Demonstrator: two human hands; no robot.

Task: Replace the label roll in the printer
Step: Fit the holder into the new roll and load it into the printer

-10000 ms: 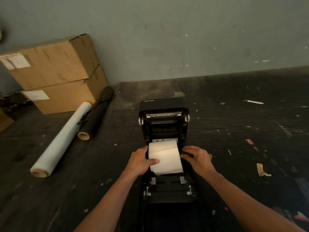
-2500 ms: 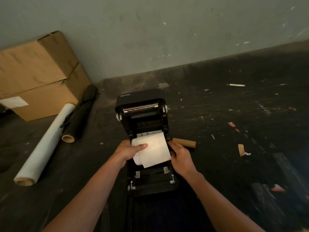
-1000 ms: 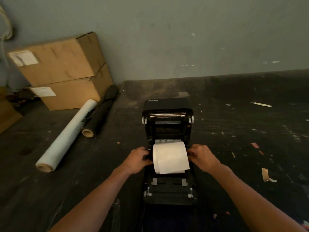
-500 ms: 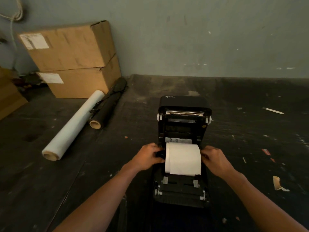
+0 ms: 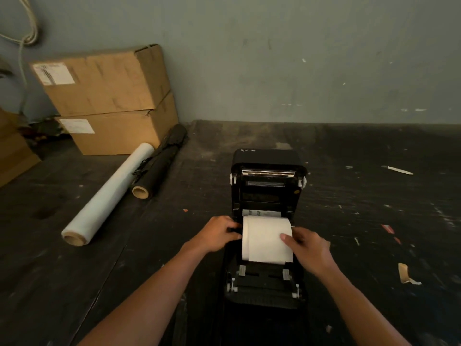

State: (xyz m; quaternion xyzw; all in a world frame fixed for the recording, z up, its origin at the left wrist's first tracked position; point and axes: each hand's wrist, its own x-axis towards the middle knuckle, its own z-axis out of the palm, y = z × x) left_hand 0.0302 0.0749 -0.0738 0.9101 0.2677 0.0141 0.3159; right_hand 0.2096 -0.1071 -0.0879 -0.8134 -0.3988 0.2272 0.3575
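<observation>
One label roll (image 5: pixel 265 242), white, lies crosswise in the open bay of the printer (image 5: pixel 268 221), its loose sheet hanging over the front toward the feed guides. Printer: black, lid (image 5: pixel 267 159) tipped up and back, standing on a dark scuffed floor (image 5: pixel 374 208) a little out from the grey wall (image 5: pixel 274 58). Left hand (image 5: pixel 215 236): fingers curled at the roll's left end, against the bay's edge; whether they grip the roll or the printer part cannot be told. Right hand (image 5: pixel 308 247): at the roll's right end, thumb pressed on the paper face, fingers curled behind the edge, holding the roll. Floor right of the printer: open, with only small scraps, among them a torn brown strip (image 5: pixel 405 272) and a thin white stick (image 5: pixel 396 170) farther back. Floor left of the printer: a bare stretch, then a roll of clear film (image 5: pixel 107 196) and a black roll (image 5: pixel 159 162) lying side by side, slanting toward the wall. Behind these, two cardboard boxes (image 5: pixel 112 101) stacked against the wall, each with a white label. Far left edge: part of another box (image 5: pixel 12 151) and a pale cord (image 5: pixel 27 33) hanging on the wall.
</observation>
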